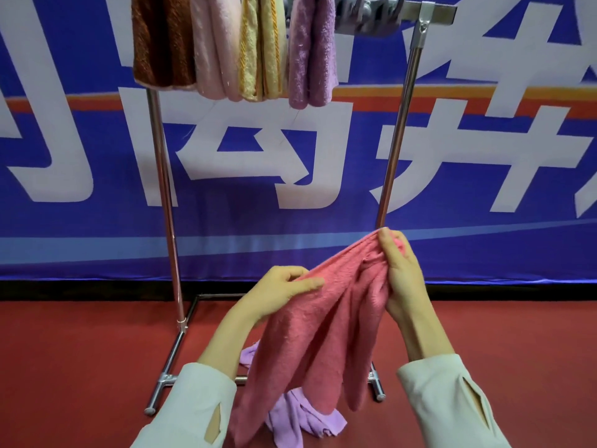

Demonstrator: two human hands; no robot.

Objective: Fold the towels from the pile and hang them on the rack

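Observation:
A pink towel (pixel 310 337) hangs bunched between both hands in front of the rack. My left hand (pixel 277 294) grips its upper left edge, thumb on top. Higher up, my right hand (pixel 402 273) pinches the towel's top corner. On the floor below lies a crumpled lilac towel (pixel 300 418), partly hidden by the pink one. The metal rack (pixel 166 202) stands behind, and its top bar carries a brown towel (pixel 161 43), a pale pink towel (pixel 213 50), a yellow towel (pixel 261 50) and a purple towel (pixel 311 53), all folded.
Grey clips (pixel 368 14) sit on the bare right stretch of the rack's bar. The right post (pixel 399 130) rises just behind my right hand. A blue banner (pixel 484 189) with white characters covers the wall. The floor (pixel 80 367) is red.

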